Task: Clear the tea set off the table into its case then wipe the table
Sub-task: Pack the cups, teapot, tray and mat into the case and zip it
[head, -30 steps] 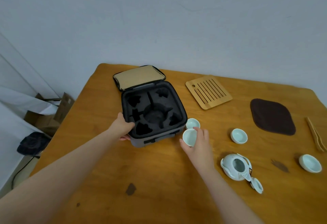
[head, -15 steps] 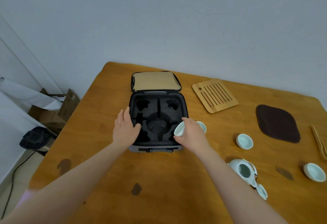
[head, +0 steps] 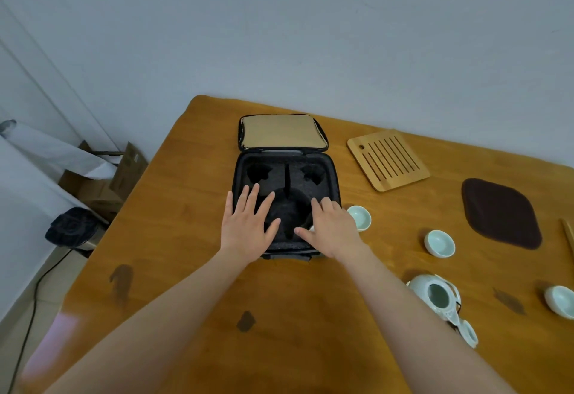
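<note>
Wooden table (head: pixel 186 207) against a plain pale wall (head: pixel 310 36), seen from the head camera. Left hand (head: pixel 248 229) lay flat, palm down, fingers spread, on the front left of the foam in the open case (head: pixel 329 185). Right hand (head: pixel 332 229) lay palm down over the front right corner of the foam, fingers mostly straight and close together, thumb out toward the left hand. Only a pale sliver of a cup (head: pixel 311 228) showed under it by the thumb; could not tell if the cup sat fully in its pocket. The rear pockets and middle well of the foam held nothing. Case lid (head: pixel 281 131) lay open behind, tan lining up.

Second cup (head: pixel 359 218) stood on the table just beside the case's right wall, next to the right hand. Third cup (head: pixel 439 243) stood further right, apart from it. Teapot (head: pixel 435 295) sat near the right forearm, uncovered, with the teapot lid (head: pixel 469 333) just beside it. Fourth cup (head: pixel 560 302) sat at the right edge. Slatted tray (head: pixel 388 160) lay right of the case lid, dark cloth (head: pixel 500 213) right of that, tongs (head: pixel 568 235) cut off by the frame. Dark stains marked the wood. Cardboard boxes (head: pixel 102 185) and a black bag (head: pixel 73 227) sat on the floor to the left.
</note>
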A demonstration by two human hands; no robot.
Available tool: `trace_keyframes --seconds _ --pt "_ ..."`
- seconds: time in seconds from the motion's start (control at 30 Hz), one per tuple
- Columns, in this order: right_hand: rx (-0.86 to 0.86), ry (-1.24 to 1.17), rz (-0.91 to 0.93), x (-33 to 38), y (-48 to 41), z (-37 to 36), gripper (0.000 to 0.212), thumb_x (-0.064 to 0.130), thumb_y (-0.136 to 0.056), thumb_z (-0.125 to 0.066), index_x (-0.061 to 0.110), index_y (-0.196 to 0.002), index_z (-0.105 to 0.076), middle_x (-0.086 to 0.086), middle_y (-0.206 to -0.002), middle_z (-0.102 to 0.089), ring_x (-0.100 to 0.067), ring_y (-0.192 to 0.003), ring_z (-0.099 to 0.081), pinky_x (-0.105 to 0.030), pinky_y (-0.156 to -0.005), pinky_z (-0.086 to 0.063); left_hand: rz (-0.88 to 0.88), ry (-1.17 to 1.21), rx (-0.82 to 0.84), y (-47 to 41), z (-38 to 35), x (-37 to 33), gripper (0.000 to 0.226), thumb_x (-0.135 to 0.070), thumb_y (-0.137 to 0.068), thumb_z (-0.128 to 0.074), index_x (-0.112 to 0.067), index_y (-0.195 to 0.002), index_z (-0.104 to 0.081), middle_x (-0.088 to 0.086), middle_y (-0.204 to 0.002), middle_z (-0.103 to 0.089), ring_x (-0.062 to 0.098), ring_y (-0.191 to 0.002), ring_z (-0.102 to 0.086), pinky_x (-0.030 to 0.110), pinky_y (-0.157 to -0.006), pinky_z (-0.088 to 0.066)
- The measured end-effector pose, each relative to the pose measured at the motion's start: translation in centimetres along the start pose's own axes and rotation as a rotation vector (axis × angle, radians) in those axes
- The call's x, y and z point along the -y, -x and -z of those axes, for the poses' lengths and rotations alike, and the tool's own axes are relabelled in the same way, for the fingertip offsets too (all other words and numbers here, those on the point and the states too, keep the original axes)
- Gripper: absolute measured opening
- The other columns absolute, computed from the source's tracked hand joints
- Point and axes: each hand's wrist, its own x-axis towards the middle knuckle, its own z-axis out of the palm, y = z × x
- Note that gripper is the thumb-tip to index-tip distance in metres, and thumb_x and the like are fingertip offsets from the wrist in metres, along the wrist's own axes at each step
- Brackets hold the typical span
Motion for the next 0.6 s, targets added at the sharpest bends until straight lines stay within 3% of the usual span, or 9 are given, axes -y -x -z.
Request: trace_keyframes --seconds 0.13,0.23,0.43,0.6 --pt "-0.124 0.078 0.030 1.0 0.2 -1.6 0.073 0.062 -0.095 -0.027 0.014 -0.150 -0.030 -0.013 -0.154 -0.032 -0.031 -0.146 -0.018 -0.050 -0.116 -0.018 -0.012 -0.010 -0.029 0.1 0.0 0.1 0.066 -0.060 -0.095 -0.013 -0.029 -0.151 -0.027 0.009 -0.159 -0.024 0.027 -0.148 -0.016 0.050 -0.120 -0.005" --pt "-0.142 0.062 0.016 1.1 0.1 -2.3 0.077 0.068 -0.092 -0.009 0.022 -0.150 -0.030 -0.012 -0.158 -0.024 -0.031 -0.148 -0.009 -0.058 -0.118 -0.007 -0.006 -0.009 -0.041 0.2 -0.1 0.1 0.065 -0.060 -0.095 -0.015 -0.029 -0.151 -0.029 0.009 -0.158 -0.026 0.027 -0.148 -0.017 0.049 -0.120 -0.005" --pt "-0.093 0.050 0.023 1.6 -0.4 -2.6 0.085 0.074 -0.081 0.010 0.034 -0.154 -0.006 -0.010 -0.162 0.003 -0.028 -0.148 0.011 -0.057 -0.117 0.006 -0.015 -0.008 -0.050 0.2 -0.2 0.2 0.067 -0.060 -0.095 -0.014 -0.027 -0.150 -0.031 0.009 -0.157 -0.027 0.027 -0.147 -0.017 0.050 -0.120 -0.007" --pt "-0.094 -0.011 0.018 1.3 -0.4 -3.1 0.083 0.069 -0.080 0.013 0.033 -0.153 0.001 -0.008 -0.162 0.005 -0.026 -0.148 0.013 -0.054 -0.118 0.008 -0.019 0.007 -0.061 0.3 -0.1 0.2 0.066 -0.057 -0.094 -0.016 -0.025 -0.150 -0.033 0.010 -0.156 -0.029 0.028 -0.147 -0.018 0.050 -0.120 -0.006"
